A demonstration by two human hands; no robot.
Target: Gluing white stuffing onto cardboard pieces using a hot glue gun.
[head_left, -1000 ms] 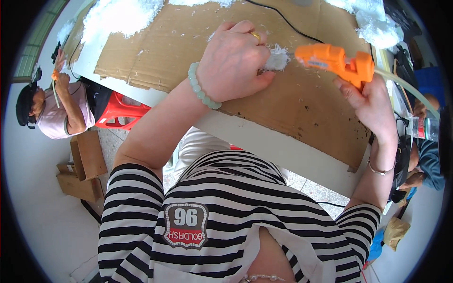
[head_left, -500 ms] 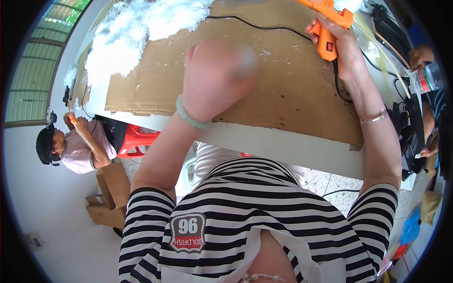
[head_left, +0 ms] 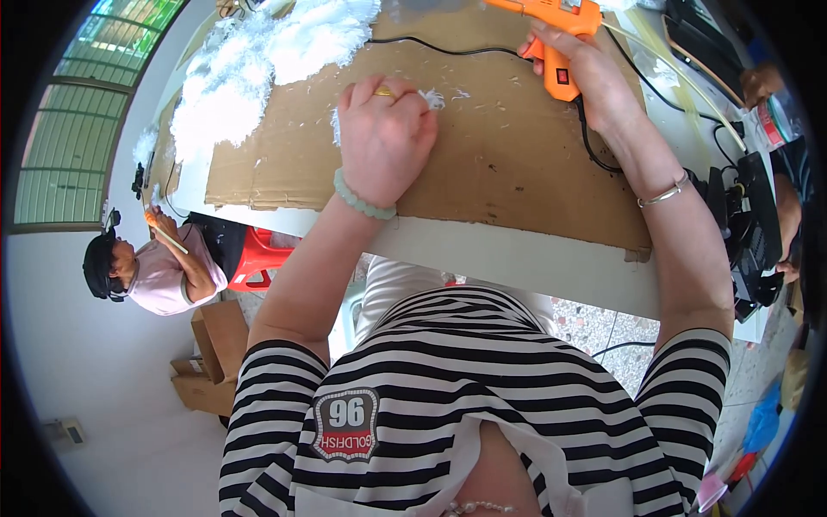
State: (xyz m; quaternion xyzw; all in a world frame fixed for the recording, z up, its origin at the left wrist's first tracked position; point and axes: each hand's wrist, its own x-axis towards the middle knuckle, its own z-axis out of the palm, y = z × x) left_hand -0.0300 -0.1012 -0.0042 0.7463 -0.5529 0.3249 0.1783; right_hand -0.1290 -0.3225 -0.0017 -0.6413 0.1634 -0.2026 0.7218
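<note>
My right hand (head_left: pixel 590 77) is wrapped round the handle of an orange hot glue gun (head_left: pixel 564 17), its nozzle pointing left and a glue stick trailing from its back end. My left hand (head_left: pixel 386 142) is closed in a fist over the cardboard sheet (head_left: pixel 491 181). Tufts of white fluffy fibre (head_left: pixel 432 99) stick out on both sides of that fist; how much lies inside the fingers is hidden. Beyond it at the far left spreads a large heap of white fibre stuffing (head_left: pixel 224 95).
A black cable (head_left: pixel 439 48) crosses the cardboard to the glue gun. Black devices and wires (head_left: pixel 749 224) crowd the table's right end. At left another person (head_left: pixel 168 267) works near a red stool (head_left: pixel 258 258), with cardboard boxes (head_left: pixel 220 345) on the floor below.
My left hand, blurred in motion before, has come to rest slightly lower with its fingers curled in. The glue gun in my right hand has shifted left and slightly up.
</note>
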